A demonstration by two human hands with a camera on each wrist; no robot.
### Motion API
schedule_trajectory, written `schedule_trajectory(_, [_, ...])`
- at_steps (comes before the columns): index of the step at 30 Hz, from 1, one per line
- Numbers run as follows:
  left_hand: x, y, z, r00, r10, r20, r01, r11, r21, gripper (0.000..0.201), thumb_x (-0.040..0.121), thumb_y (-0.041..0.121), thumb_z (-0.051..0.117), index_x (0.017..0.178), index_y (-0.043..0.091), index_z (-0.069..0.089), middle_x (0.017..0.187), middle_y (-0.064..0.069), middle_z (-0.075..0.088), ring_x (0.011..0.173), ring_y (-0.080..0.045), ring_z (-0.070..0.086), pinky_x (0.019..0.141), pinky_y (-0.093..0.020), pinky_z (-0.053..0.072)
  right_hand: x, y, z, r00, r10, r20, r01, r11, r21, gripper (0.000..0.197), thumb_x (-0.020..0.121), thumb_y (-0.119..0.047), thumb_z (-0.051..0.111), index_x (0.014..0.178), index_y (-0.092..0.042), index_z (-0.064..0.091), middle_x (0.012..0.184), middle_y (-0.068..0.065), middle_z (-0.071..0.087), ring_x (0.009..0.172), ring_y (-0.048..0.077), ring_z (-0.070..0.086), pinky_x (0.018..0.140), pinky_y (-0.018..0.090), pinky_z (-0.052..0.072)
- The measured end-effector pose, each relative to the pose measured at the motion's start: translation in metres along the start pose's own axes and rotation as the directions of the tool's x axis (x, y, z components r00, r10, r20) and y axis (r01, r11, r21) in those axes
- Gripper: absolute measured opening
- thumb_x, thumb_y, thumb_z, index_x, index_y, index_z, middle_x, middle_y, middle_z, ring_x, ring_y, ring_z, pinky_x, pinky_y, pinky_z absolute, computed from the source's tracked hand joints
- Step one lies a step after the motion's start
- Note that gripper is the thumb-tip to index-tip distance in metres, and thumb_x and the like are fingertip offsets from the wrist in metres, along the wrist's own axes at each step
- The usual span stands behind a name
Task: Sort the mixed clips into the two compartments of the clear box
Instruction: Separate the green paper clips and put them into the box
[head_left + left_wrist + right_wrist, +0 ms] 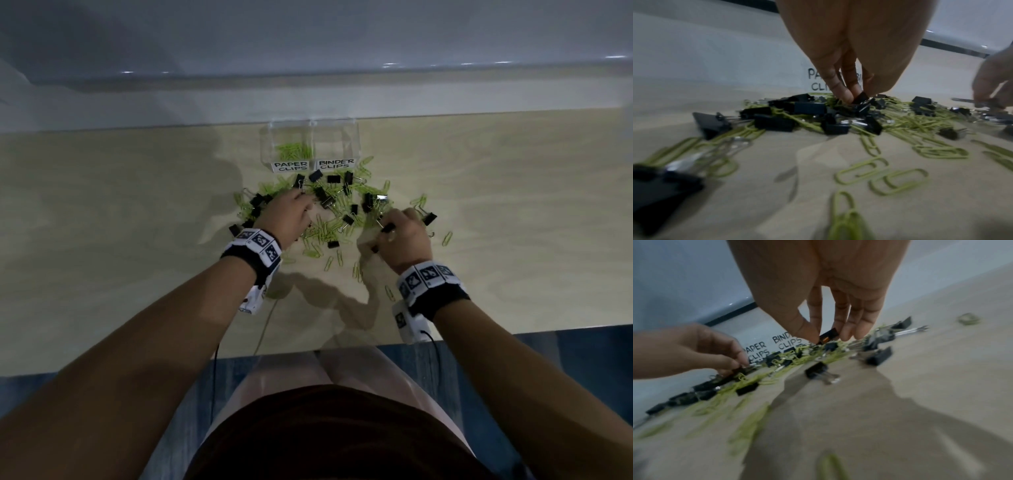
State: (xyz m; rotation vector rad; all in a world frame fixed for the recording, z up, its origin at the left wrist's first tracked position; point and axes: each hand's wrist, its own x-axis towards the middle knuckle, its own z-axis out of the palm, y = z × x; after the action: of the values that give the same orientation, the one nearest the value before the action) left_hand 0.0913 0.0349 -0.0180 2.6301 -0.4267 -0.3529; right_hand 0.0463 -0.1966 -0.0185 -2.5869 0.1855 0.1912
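Observation:
A clear two-compartment box stands at the table's far edge, labelled PAPER CLIPS on the left and BINDER CLIPS on the right. Green paper clips lie in the left compartment; the right one looks empty. In front of the box spreads a mixed pile of green paper clips and black binder clips. My left hand reaches into the pile's left side and pinches a black binder clip. My right hand, at the pile's right side, pinches another black binder clip between thumb and fingers.
Loose paper clips and binder clips are scattered around the pile, some near my wrists. The light wooden table ends at a wall behind the box. A thin cable trails towards the table's near edge.

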Motion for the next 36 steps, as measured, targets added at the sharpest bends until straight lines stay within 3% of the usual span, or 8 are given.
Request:
schedule_trajectory(5, [-0.009, -0.008, -0.001, 0.998, 0.062, -0.024, -0.06, 0.996, 0.063, 0.022, 0.088, 0.013, 0.052, 0.108, 0.008, 0.06, 0.107, -0.008, 0.055, 0.103, -0.024, 0.048, 0.084, -0.039, 0.048, -0.004, 0.001, -0.005, 0.968, -0.25, 0.007, 0.247, 0.956, -0.16, 0.028, 0.07, -0.005, 0.06, 0.097, -0.009, 0.066, 0.101, 0.009, 0.061, 0.093, 0.031, 0.052, 0.08, 0.05, 0.049])
schedule_trajectory(8, [-0.013, 0.0, 0.005, 0.973, 0.194, 0.123, -0.202, 0.977, 0.062, 0.04, 0.084, 0.024, 0.063, 0.121, 0.01, 0.056, 0.119, -0.005, 0.053, 0.111, -0.021, 0.044, 0.097, -0.036, 0.041, 0.004, -0.026, -0.006, 0.901, -0.344, 0.263, 0.393, 0.905, -0.163, 0.045, 0.074, -0.005, 0.059, 0.116, -0.023, 0.061, 0.119, -0.003, 0.057, 0.109, 0.023, 0.046, 0.095, 0.048, 0.041])
schedule_trajectory(12, [-0.009, 0.001, 0.011, 0.959, 0.143, 0.246, -0.182, 0.972, 0.145, 0.07, 0.074, 0.038, 0.073, 0.134, 0.014, 0.045, 0.129, -0.002, 0.046, 0.119, -0.021, 0.036, 0.102, -0.035, 0.033, 0.028, -0.055, 0.002, 0.812, -0.322, 0.487, 0.485, 0.837, -0.255, 0.059, 0.076, -0.015, 0.067, 0.129, -0.033, 0.048, 0.128, -0.01, 0.047, 0.116, 0.021, 0.037, 0.099, 0.043, 0.034])
schedule_trajectory(24, [0.001, 0.008, 0.009, 0.96, 0.079, 0.27, -0.139, 0.967, 0.212, 0.02, 0.089, 0.024, 0.053, 0.104, 0.013, 0.061, 0.11, -0.004, 0.061, 0.109, -0.023, 0.044, 0.101, -0.039, 0.026, 0.041, -0.062, 0.014, 0.743, -0.292, 0.602, 0.56, 0.764, -0.321, 0.022, 0.079, -0.021, 0.057, 0.1, -0.025, 0.053, 0.109, -0.002, 0.057, 0.115, 0.024, 0.042, 0.092, 0.046, 0.033])
schedule_trajectory(29, [-0.001, 0.005, 0.009, 0.947, 0.085, 0.309, -0.146, 0.973, 0.179, 0.017, 0.09, 0.022, 0.051, 0.105, 0.015, 0.057, 0.111, -0.002, 0.059, 0.109, -0.021, 0.042, 0.097, -0.04, 0.029, 0.041, -0.048, 0.011, 0.816, -0.266, 0.512, 0.407, 0.895, -0.182, 0.011, 0.08, -0.015, 0.057, 0.087, -0.022, 0.06, 0.1, -0.002, 0.06, 0.107, 0.022, 0.047, 0.094, 0.042, 0.038])
schedule_trajectory(31, [-0.004, 0.002, 0.006, 0.952, 0.076, 0.296, -0.111, 0.988, 0.104, 0.013, 0.09, 0.023, 0.053, 0.1, 0.016, 0.057, 0.106, 0.0, 0.059, 0.108, -0.02, 0.042, 0.096, -0.039, 0.027, 0.044, -0.046, 0.009, 0.883, -0.212, 0.418, 0.225, 0.974, 0.019, 0.018, 0.078, -0.003, 0.057, 0.077, -0.021, 0.061, 0.08, -0.006, 0.06, 0.089, 0.018, 0.057, 0.077, 0.027, 0.044])
schedule_trajectory(34, [-0.007, -0.001, -0.005, 0.982, 0.034, 0.186, -0.011, 0.992, -0.123, 0.007, 0.088, 0.023, 0.058, 0.093, 0.018, 0.057, 0.091, 0.003, 0.056, 0.099, -0.019, 0.047, 0.088, -0.036, 0.036, 0.057, -0.057, 0.003, 0.925, -0.069, 0.374, -0.044, 0.957, 0.286, 0.019, 0.081, 0.0, 0.064, 0.073, -0.017, 0.061, 0.064, -0.008, 0.06, 0.059, 0.007, 0.055, 0.056, 0.018, 0.045])
schedule_trajectory(36, [-0.004, -0.003, -0.018, 0.996, -0.028, 0.088, 0.051, 0.963, -0.265, 0.006, 0.089, 0.02, 0.059, 0.092, 0.015, 0.057, 0.089, 0.003, 0.054, 0.091, -0.018, 0.052, 0.078, -0.032, 0.042, 0.07, -0.073, -0.003, 0.949, -0.085, 0.304, -0.042, 0.92, 0.39, 0.017, 0.08, -0.001, 0.067, 0.072, -0.015, 0.062, 0.066, -0.003, 0.062, 0.058, 0.007, 0.055, 0.058, 0.019, 0.046])
